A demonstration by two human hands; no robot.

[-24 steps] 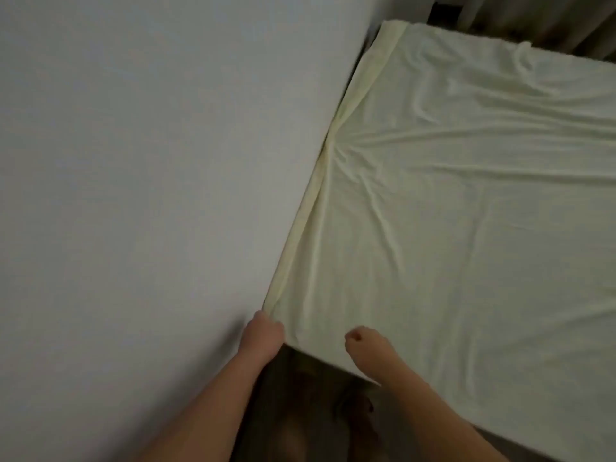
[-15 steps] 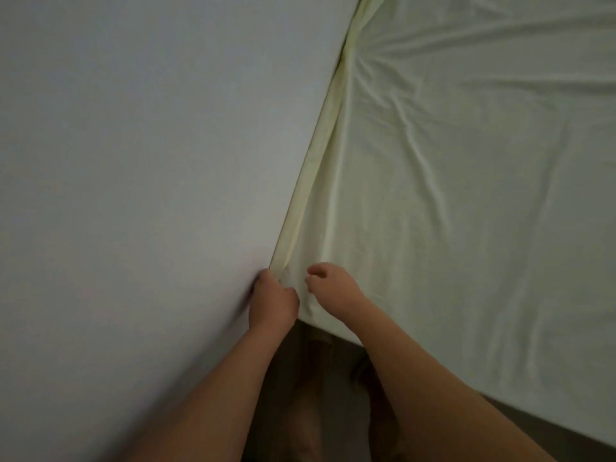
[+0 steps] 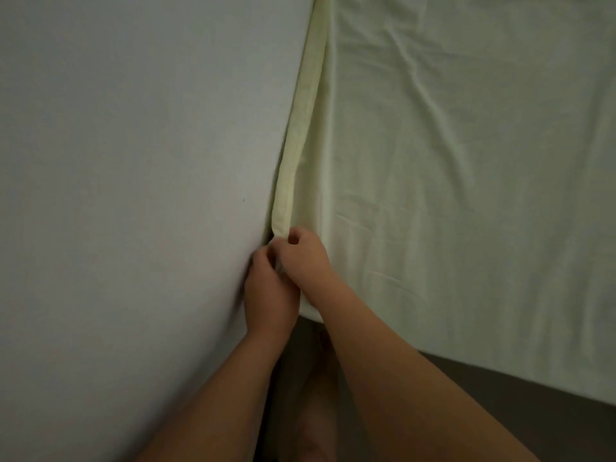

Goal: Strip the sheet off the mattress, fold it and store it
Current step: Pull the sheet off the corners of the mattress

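A pale yellow sheet (image 3: 466, 168) covers the mattress, which fills the right side of the view; wrinkles run across it. The sheet's left edge (image 3: 293, 155) is tucked down between the mattress and the wall. At the near corner of the mattress my left hand (image 3: 266, 295) and my right hand (image 3: 303, 258) meet. Both have their fingers curled round the sheet's corner fabric, the left against the wall, the right on top of the mattress edge.
A plain white wall (image 3: 133, 195) stands tight against the mattress on the left. Dark floor (image 3: 500, 421) shows below the mattress's near edge, with my feet (image 3: 313, 411) dim in the gap between wall and bed.
My right hand moved left to join the left hand at the corner, and both now grip the sheet there. The camera came closer to the corner.
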